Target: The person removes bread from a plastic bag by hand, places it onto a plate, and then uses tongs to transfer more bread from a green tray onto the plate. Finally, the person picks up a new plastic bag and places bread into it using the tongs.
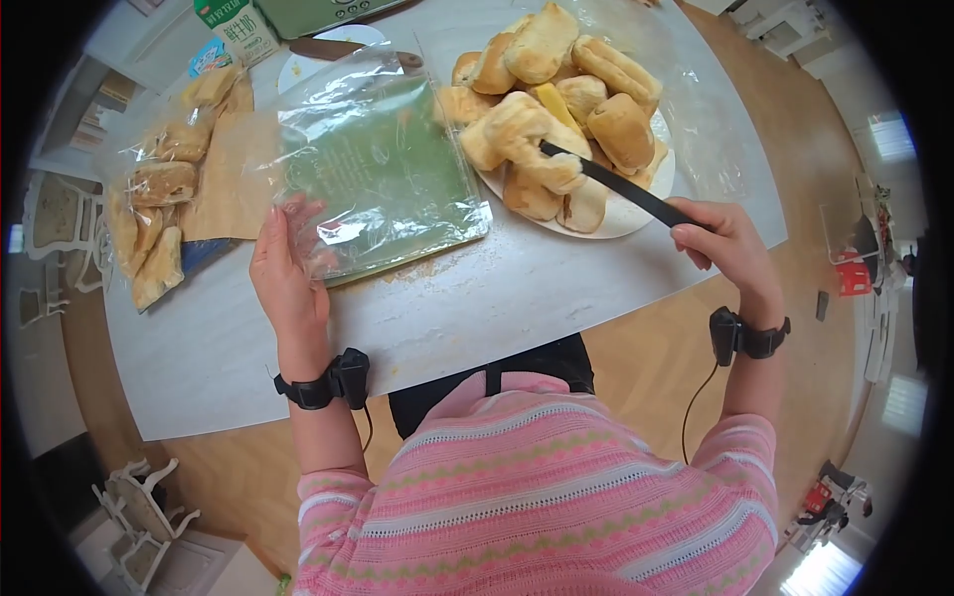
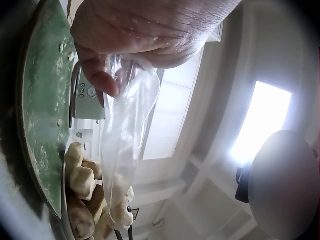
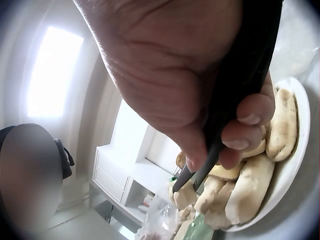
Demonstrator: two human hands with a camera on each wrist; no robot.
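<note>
In the head view my left hand (image 1: 288,253) holds a clear plastic bag (image 1: 348,149) over a green board (image 1: 417,169); the thumb and fingers pinch the bag's edge in the left wrist view (image 2: 127,80). My right hand (image 1: 725,243) grips black tongs (image 1: 631,191), whose tips hold a bread piece (image 1: 527,134) at the left side of a heaped white plate (image 1: 621,221). The right wrist view shows the fingers curled round the tongs (image 3: 215,145) and a bread piece (image 3: 185,195) between the tips. Whether bread lies inside the bag is unclear.
Left of the board lie bagged breads (image 1: 164,184) with brown paper (image 1: 234,179). Behind stand a milk carton (image 1: 234,25), a green appliance (image 1: 318,12) and a small plate (image 1: 308,70) with a knife. Crumbs dot the table near its front edge.
</note>
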